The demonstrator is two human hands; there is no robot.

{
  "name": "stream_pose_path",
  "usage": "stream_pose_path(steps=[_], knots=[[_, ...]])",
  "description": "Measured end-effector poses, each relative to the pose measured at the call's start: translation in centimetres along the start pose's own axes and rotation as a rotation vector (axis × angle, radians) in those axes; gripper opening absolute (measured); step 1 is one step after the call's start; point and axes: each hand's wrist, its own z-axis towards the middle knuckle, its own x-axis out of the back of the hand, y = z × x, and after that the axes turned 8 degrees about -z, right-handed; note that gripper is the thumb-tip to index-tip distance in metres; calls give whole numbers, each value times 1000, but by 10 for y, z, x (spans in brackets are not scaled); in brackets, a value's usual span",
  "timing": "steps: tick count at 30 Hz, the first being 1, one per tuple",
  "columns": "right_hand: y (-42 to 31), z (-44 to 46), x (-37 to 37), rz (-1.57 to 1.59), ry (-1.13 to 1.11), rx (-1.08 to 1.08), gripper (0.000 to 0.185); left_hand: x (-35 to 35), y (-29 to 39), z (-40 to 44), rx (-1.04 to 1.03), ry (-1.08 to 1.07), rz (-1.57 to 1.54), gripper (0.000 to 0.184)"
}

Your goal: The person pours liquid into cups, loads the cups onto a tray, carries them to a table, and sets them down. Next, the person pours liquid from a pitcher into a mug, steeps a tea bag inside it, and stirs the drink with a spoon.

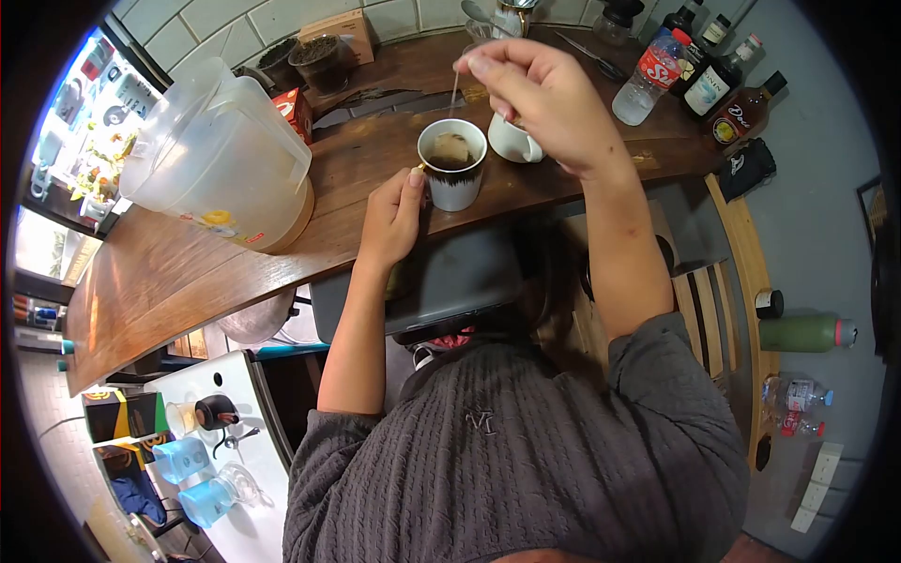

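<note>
A white mug (455,195) with a dark brushed pattern stands on the wooden counter. My left hand (395,216) is closed at its left side, thumb at the handle. Inside the mug, a tea bag (451,148) shows at the surface of dark liquid. Above the mug, my right hand (537,92) pinches a thin string that runs down to the tea bag. A second white cup (511,141) sits just right of the mug, partly hidden behind my right hand.
A large translucent plastic pitcher (235,155) stands at the left of the counter (347,197). Pots of soil (322,64) and a small red box (294,114) are behind it. A water bottle (648,80) and several dark bottles (718,84) line the back right.
</note>
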Motion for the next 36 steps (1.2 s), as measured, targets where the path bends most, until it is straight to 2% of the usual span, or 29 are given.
stream_pose_path(steps=[4,7,11,15,19,22,27,29,33,35,36], knots=[[25,-9,-12,-60,-87,-83,23,1,5,0,7,-4,9,42],[20,-8,-14,-1,-48,-128,24,2,4,0,43,-12,9,43],[-1,0,-8,186,-51,-50,26,1,1,1,20,-10,-13,43],[-14,0,-8,127,-54,4,27,3,3,1,68,-54,-3,47],[-22,0,-6,87,-64,-46,27,4,2,0,70,-52,15,47],[-8,-2,-8,111,-68,56,27,4,1,0,65,-56,-3,46],[17,-10,-20,43,-92,-106,26,3,5,0,87,-51,2,47],[7,-8,-16,54,-93,-105,25,3,2,1,81,-50,0,47],[-10,2,-4,97,-64,19,27,3,2,1,79,-51,0,47],[-21,5,-2,-4,-58,110,27,3,2,1,73,-50,-5,47],[-37,5,-2,106,-42,-64,23,2,2,1,67,-46,-12,47]])
